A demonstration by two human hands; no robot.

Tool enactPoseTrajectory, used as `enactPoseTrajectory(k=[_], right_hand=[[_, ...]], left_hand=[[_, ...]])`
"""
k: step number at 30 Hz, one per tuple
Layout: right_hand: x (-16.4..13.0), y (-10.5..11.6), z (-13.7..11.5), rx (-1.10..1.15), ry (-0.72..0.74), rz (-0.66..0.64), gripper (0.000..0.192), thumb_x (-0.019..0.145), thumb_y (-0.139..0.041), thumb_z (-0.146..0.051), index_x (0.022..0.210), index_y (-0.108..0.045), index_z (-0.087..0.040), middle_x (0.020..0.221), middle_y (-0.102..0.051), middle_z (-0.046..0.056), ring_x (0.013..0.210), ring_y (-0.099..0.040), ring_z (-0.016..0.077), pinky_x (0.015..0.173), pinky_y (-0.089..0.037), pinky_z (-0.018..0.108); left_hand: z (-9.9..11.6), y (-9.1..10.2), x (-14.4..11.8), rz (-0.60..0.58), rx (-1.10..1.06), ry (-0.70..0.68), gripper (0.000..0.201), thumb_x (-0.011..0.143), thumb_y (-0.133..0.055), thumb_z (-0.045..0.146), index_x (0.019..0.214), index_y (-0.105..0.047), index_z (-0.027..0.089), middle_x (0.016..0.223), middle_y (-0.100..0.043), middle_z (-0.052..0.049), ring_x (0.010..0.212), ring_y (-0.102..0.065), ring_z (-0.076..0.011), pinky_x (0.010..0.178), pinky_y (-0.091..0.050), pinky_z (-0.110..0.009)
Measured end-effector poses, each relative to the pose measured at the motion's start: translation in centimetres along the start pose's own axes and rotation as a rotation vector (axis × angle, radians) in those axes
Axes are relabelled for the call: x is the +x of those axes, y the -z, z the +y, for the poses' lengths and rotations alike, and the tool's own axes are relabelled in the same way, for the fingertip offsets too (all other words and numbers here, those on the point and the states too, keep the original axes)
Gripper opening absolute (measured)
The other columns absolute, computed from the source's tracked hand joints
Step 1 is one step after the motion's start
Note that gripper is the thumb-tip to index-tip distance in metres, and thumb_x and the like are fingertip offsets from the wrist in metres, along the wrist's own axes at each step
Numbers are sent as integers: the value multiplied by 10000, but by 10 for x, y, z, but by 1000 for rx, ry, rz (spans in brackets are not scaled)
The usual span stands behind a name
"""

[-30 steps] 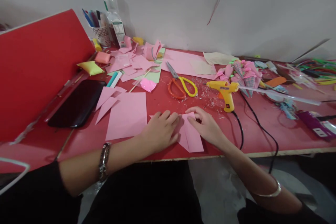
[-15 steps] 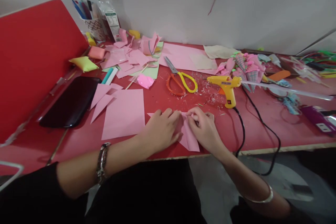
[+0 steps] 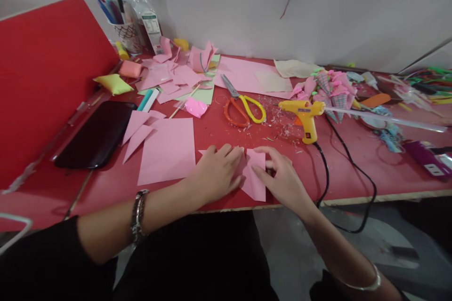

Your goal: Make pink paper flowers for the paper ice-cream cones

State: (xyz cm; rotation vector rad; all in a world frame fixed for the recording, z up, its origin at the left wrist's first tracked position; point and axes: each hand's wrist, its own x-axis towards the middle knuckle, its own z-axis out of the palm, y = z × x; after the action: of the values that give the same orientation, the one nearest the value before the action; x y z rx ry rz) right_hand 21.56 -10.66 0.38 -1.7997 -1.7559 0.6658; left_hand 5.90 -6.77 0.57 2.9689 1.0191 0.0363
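A folded piece of pink paper (image 3: 253, 181) lies near the front edge of the red table, with a fold standing along its right part. My left hand (image 3: 221, 171) rests on its left part, fingers bent together and pressing it down, the thumb on the paper. A pointed corner of the paper shows behind that hand. My right hand (image 3: 278, 171) holds the right side, thumb on top and index finger along the upper edge; its other fingers are partly hidden. Left of my hands lies a flat pink square (image 3: 167, 150).
Scissors (image 3: 243, 103) and a yellow glue gun (image 3: 304, 117) with a glue stick and black cord lie beyond my hands. A dark phone (image 3: 97, 134) is at left, near pink paper triangles (image 3: 137, 134). Pink scraps (image 3: 176, 77), a pen cup (image 3: 127, 35) and cloth-like cones (image 3: 334, 91) stand behind.
My right hand has opened out from a pinch at the paper's top middle and moved slightly right. The fold now lies flatter and more squared. My left hand stays in place.
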Motion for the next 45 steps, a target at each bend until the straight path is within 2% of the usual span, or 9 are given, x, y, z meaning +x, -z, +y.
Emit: enactPoseTrajectory(k=[4,9,15,20,23,28,38,45], right_hand=[[-6,2,-1,-43,10,-28,220,765,-415,-217,978,-472,-210,404,-417,-108,472,-487,121,860,-290,403],[-11,-1,0,-135,30,-5,204,786,-373,-200,961,-478,-194,435,-488,-86,498,-493,119,878,-249,408],[-17,-1,4,-154,19,68,160,781,-393,-221,909,-486,-195,409,-469,-93,465,-472,112,874,-254,401],[-25,4,2,-90,-25,-28,221,779,-442,-297,986,-461,-223,474,-532,-77,507,-503,124,890,-258,414],[-29,2,1,-92,-27,-57,222,798,-413,-282,1007,-468,-234,439,-481,-88,494,-489,119,888,-271,409],[-33,-3,1,-127,5,-14,204,781,-400,-238,959,-497,-210,393,-377,-110,433,-436,99,895,-256,418],[-43,-1,9,-185,29,89,179,775,-400,-242,897,-524,-203,370,-330,-121,373,-386,87,846,-276,410],[-49,4,14,-214,18,124,197,789,-386,-281,882,-545,-212,382,-393,-85,451,-463,126,816,-337,388]], left_hand=[[0,0,0,11,32,-7,471,848,-320,358,1202,-402,59,1059,-540,-113,897,-481,-231,666,-382,-352],[-1,0,-1,22,37,-11,468,849,-314,363,1189,-423,60,1042,-545,-110,886,-480,-227,666,-380,-347],[1,1,0,-14,43,9,457,851,-314,353,1198,-424,78,1021,-554,-110,893,-483,-232,675,-376,-346],[2,2,1,-15,51,-1,449,851,-306,352,1181,-446,82,1022,-553,-114,891,-482,-234,663,-374,-341],[2,2,2,-15,63,-8,428,851,-302,338,1154,-473,89,1029,-551,-115,891,-482,-235,651,-372,-338],[2,2,1,-13,52,6,424,846,-318,332,1163,-464,92,1034,-552,-114,897,-484,-237,660,-372,-337],[3,0,1,-23,30,11,477,850,-317,361,1220,-400,72,1079,-543,-124,929,-476,-247,684,-368,-349],[0,-1,-1,-1,2,14,487,852,-312,381,1223,-399,77,1061,-549,-131,955,-468,-238,720,-368,-340]])
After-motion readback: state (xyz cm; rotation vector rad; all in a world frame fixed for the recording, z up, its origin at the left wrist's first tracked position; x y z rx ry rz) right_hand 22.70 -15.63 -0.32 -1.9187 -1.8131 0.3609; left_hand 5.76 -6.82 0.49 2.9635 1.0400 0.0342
